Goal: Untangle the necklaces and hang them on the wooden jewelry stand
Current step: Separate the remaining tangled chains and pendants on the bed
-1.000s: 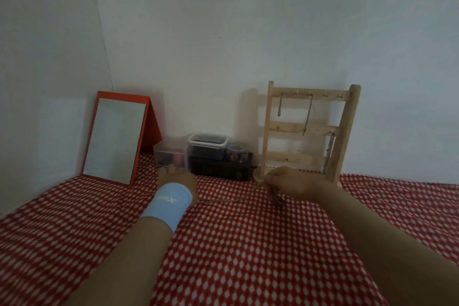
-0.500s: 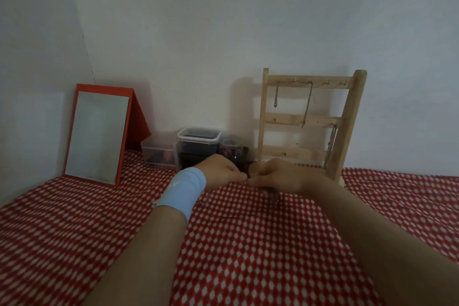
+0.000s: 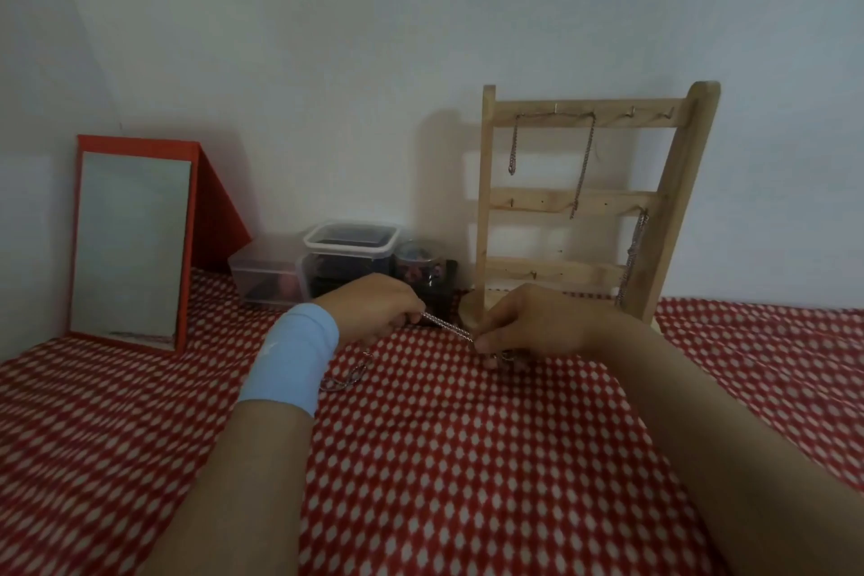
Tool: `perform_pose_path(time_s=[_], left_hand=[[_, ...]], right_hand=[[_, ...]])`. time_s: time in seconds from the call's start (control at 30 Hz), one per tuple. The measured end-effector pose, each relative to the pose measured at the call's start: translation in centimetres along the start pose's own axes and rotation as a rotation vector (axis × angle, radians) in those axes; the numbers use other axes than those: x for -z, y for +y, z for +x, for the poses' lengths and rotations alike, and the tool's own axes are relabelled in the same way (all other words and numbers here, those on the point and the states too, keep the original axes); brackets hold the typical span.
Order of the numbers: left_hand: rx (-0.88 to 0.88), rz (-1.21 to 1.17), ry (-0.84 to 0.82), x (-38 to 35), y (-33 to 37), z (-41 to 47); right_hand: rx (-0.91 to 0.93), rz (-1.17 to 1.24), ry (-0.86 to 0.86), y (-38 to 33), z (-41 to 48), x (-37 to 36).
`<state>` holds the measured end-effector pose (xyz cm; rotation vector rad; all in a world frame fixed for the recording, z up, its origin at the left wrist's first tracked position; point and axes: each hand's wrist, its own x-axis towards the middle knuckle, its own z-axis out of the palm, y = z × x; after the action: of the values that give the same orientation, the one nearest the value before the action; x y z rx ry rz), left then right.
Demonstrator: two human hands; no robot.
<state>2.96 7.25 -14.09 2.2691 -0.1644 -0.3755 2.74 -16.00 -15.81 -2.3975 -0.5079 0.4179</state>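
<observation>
Since half a second ago the two hands have drawn apart: they were knuckle to knuckle, and now a short, taut stretch of necklace chain runs between them. The left hand, with a light blue wristband on its wrist, has its fingers curled round one end of that stretch, in front of the wooden jewelry stand and to its left. The right hand pinches the other end just before the stand's foot. A small bunch of chain hangs from under its fingers onto the table, which wears a red cloth with white dots. A loose loop of chain lies on the cloth further left of the stand, beside the wristband; whether it belongs to the same necklace I cannot tell.

On the stand, a draped chain hangs from the top rail's hooks with both ends down, and a second hung chain drops beside its right post. Left of the stand, against the wall, sit a few plastic containers. Further left a red-framed mirror stands propped.
</observation>
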Motion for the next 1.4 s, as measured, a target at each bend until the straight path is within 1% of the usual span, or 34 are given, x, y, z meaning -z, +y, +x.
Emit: perform_pose_path(time_s=[0.1,0.23,0.3,0.37,0.4,0.5,0.53,0.6,0.67,0.77,0.87,0.97,1.07,1.13,1.2,1.23,1.33,1.4], left_hand=[[0.023,0.014,-0.006,0.6,-0.3,-0.1],[-0.105,0.173,0.001,0.5,-0.4,-0.3],[-0.134,0.168,-0.007,0.3,-0.2,-0.5],[-0.17,0.104,-0.019,0.2,-0.1,-0.4],[-0.191,0.05,-0.023,0.2,-0.1,-0.4],[-0.242,-0.084,-0.029,-0.5,0.4,-0.3],[-0.257,-0.082,-0.018,-0.7,0.8,-0.3],[-0.272,-0.054,0.025,-1.0,1.3,-0.3],[-0.257,-0.03,0.088,-0.8,1.5,-0.3],[-0.261,0.148,0.193,0.0,1.1,-0.4],[-0.202,0.199,0.161,0.7,0.5,-0.6],[-0.126,0.258,0.104,1.2,-0.5,-0.6],[-0.083,0.313,0.102,1.6,-1.0,-0.9],[-0.088,0.197,0.123,1.9,-0.8,-1.2],[-0.128,0.015,0.095,1.9,-0.3,-1.7],[-0.164,-0.022,0.075,1.9,-0.1,-1.8],[-0.268,-0.051,0.032,1.4,1.0,-1.9],[-0.316,-0.059,0.036,0.9,1.8,-1.9]], right_hand=[[0.0,0.077,0.055,0.2,0.2,0.1],[-0.002,-0.047,0.02,-0.1,0.3,-0.3],[-0.014,-0.113,-0.011,-0.5,0.2,-0.5],[-0.025,-0.114,0.003,-0.8,0.1,-0.5],[-0.014,-0.073,0.013,-0.9,0.1,-0.6],[0.093,0.16,0.002,-1.6,-0.1,-1.1],[0.136,0.213,0.016,-1.8,-0.1,-1.4],[0.184,0.247,0.096,-2.1,0.0,-2.1],[0.178,0.233,0.168,-1.8,0.2,-2.4],[0.122,0.214,0.144,-1.2,0.1,-2.1],[0.098,0.206,0.112,-1.1,-0.2,-1.9],[0.121,0.292,0.162,-0.8,0.1,-2.0],[0.1,0.25,0.202,-0.6,0.2,-1.7],[0.082,0.214,0.199,-0.7,0.0,-1.7],[0.069,0.203,0.223,-0.7,0.0,-1.7],[0.07,0.229,0.244,-0.7,0.2,-1.7],[0.149,0.38,0.226,-1.6,0.3,-2.1],[0.219,0.39,0.173,-2.5,0.1,-2.4]])
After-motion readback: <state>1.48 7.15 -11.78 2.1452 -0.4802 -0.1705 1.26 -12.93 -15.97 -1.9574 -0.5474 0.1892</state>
